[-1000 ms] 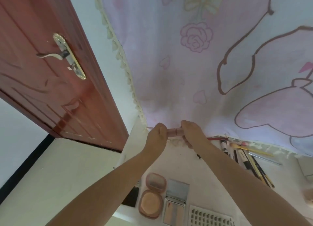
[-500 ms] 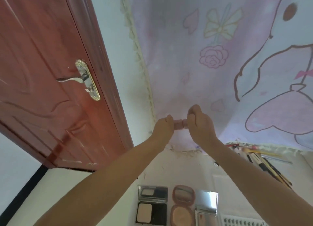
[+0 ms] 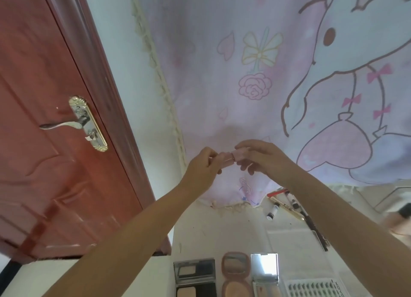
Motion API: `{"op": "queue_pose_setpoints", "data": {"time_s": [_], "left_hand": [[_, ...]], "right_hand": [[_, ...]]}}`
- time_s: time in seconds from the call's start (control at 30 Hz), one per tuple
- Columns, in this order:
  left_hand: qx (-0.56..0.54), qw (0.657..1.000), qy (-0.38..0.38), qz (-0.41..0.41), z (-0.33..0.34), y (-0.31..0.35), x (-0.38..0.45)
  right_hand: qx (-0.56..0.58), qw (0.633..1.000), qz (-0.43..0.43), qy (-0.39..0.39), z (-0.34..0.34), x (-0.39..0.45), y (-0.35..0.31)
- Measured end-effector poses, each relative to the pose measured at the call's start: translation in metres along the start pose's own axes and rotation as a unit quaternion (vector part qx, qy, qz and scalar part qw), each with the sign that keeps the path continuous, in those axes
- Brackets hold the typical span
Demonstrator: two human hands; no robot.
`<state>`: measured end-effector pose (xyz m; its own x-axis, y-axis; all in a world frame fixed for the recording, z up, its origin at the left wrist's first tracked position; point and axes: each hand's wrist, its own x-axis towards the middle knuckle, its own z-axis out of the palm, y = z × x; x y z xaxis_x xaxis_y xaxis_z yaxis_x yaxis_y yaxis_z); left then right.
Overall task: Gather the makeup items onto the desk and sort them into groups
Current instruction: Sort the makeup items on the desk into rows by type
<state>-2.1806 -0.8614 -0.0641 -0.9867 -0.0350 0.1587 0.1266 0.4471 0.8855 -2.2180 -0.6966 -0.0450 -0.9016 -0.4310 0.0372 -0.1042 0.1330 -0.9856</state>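
A small pink tube, likely a lipstick (image 3: 231, 157), is held up in the air between both hands. My left hand (image 3: 203, 167) pinches its left end and my right hand (image 3: 262, 157) grips the pink cap end. Below on the white desk (image 3: 222, 227) lie three open compacts side by side: a black one (image 3: 195, 276), a round pink one (image 3: 236, 274) and a silver one (image 3: 264, 274). A card of false lashes (image 3: 315, 289) sits to their right. Several pencils and tubes (image 3: 287, 205) lie at the back right of the desk.
A red-brown door (image 3: 55, 129) with a metal handle (image 3: 82, 121) stands at the left. A pink cartoon-print cloth (image 3: 255, 74) with a fringe hangs over the wall behind the desk. A blurred object (image 3: 400, 219) shows at the far right edge.
My view has tilted so the desk and compacts show more. Both hands stay together on the pink tube, and its two parts now look slightly pulled apart.
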Motion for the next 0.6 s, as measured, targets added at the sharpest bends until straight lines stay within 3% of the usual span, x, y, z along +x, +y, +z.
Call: {"op": "queue_pose_setpoints", "data": {"time_s": [0.17, 0.27, 0.4, 0.5, 0.6], "left_hand": [[-0.087, 0.993, -0.035, -0.068, 0.001, 0.000, 0.002], [-0.032, 0.999, -0.011, -0.034, 0.004, -0.001, 0.004], [0.041, 0.998, 0.017, 0.054, 0.003, -0.004, 0.003], [0.085, 0.992, 0.021, 0.090, 0.000, -0.005, 0.005], [0.051, 0.997, 0.017, 0.063, -0.002, -0.004, 0.013]], "right_hand": [[-0.079, 0.994, -0.069, -0.017, -0.007, -0.006, 0.000], [-0.051, 0.998, 0.007, -0.022, -0.006, -0.005, -0.004], [-0.117, 0.987, 0.105, -0.017, -0.002, 0.003, -0.006], [-0.086, 0.994, 0.073, -0.005, -0.002, 0.006, -0.002], [-0.021, 1.000, -0.001, 0.005, -0.003, 0.010, 0.005]]}}
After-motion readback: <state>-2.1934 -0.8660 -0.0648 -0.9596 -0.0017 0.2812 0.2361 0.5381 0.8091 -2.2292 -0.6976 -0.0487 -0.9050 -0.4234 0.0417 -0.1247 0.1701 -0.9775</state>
